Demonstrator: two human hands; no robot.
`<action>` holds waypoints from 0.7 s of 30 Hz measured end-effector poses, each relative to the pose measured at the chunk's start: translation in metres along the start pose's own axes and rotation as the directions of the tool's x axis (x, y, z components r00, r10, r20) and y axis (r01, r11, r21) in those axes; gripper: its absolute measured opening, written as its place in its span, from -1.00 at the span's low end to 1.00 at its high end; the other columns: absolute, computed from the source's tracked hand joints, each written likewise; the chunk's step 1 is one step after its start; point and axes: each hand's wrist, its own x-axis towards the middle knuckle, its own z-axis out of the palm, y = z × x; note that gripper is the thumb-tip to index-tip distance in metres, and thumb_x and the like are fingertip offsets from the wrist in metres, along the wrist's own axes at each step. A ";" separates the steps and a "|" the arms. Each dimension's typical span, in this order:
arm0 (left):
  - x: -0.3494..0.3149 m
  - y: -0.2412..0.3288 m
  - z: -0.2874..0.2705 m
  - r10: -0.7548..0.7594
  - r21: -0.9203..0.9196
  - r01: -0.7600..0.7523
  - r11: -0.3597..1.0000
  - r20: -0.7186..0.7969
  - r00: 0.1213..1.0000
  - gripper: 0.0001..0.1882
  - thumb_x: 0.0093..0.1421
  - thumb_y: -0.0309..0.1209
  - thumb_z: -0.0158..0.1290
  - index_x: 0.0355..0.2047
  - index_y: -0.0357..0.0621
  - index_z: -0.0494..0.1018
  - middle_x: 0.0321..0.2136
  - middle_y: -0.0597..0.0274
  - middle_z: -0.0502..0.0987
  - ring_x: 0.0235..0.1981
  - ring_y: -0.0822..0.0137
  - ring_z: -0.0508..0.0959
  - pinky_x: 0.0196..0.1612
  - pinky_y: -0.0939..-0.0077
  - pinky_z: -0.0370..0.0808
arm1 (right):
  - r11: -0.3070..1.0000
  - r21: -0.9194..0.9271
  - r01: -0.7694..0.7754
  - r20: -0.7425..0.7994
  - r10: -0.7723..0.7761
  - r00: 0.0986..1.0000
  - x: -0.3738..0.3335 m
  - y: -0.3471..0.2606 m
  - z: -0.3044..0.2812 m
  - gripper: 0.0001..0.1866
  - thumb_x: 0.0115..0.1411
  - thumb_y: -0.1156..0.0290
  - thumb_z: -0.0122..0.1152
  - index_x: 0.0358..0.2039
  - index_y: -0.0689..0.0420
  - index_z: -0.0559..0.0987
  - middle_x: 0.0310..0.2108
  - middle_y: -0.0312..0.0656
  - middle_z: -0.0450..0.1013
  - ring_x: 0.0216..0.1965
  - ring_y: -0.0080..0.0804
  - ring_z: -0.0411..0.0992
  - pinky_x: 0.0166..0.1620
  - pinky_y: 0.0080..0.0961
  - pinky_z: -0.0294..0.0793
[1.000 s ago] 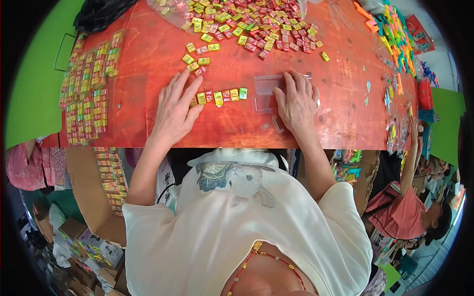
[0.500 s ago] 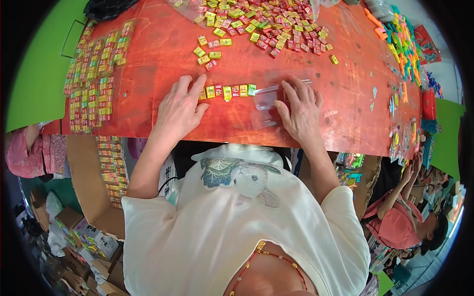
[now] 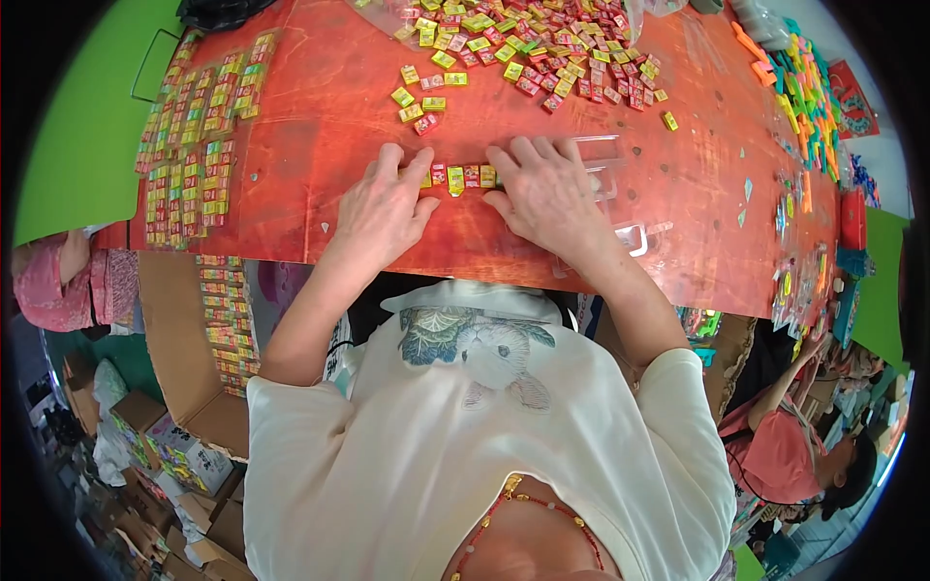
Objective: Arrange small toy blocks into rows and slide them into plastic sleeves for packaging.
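Observation:
A short row of small red and yellow boxes (image 3: 455, 177) lies on the red table in front of me, one yellow box sitting slightly nearer than the others. My left hand (image 3: 387, 203) bends its index finger and thumb around the row's left end. At the right end, my right hand (image 3: 544, 194) closes its curved fingers and thumb about the last boxes and hides some of them. Both hands hold the row between them, on the tabletop. Clear plastic trays (image 3: 632, 238) lie beside and partly under my right hand and wrist.
Loose small boxes (image 3: 562, 58) are heaped at the far middle, with several strays nearer. Filled packs (image 3: 201, 145) lie in rows at the left. Colourful plastic pieces (image 3: 809, 102) pile up at the far right. An open carton (image 3: 189, 358) stands below the table's left edge. Another person (image 3: 790, 450) sits at right.
My right hand has moved left from the clear trays to the right end of the row, uncovering the trays. My left hand stays at the left end. The whole view has shifted slightly.

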 end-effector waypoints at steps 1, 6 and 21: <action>0.001 0.000 0.002 0.000 0.000 0.000 1.000 0.000 1.000 -0.41 0.18 -0.29 0.23 0.23 -0.07 0.39 -0.05 0.06 0.36 -0.05 0.02 0.57 -0.15 0.11 0.60 | 1.000 0.000 0.000 0.000 0.000 1.000 0.003 0.000 0.003 -0.58 0.09 0.22 0.37 -0.06 0.08 0.56 -0.26 -0.20 0.45 -0.16 -0.25 0.47 -0.03 -0.25 0.32; 0.003 0.008 0.009 0.055 0.033 -0.053 0.998 -0.069 0.996 -0.51 0.19 -0.29 0.22 0.14 0.01 0.48 -0.13 0.08 0.37 -0.16 0.05 0.61 -0.24 0.13 0.62 | 0.998 -0.038 0.060 0.011 -0.059 0.998 0.008 0.001 0.011 -0.68 0.12 0.27 0.33 -0.11 0.06 0.58 -0.35 -0.22 0.43 -0.24 -0.30 0.49 -0.10 -0.29 0.32; 0.034 0.036 0.008 0.178 -0.057 -0.192 0.980 -0.200 0.964 -0.69 0.23 -0.31 0.17 -0.02 0.06 0.48 -0.20 0.05 0.36 -0.22 -0.03 0.63 -0.37 0.06 0.63 | 0.997 -0.059 -0.051 -0.071 0.047 0.996 -0.003 0.027 -0.015 -0.80 0.21 0.32 0.24 -0.13 -0.05 0.58 -0.40 -0.20 0.41 -0.26 -0.21 0.48 -0.10 -0.24 0.30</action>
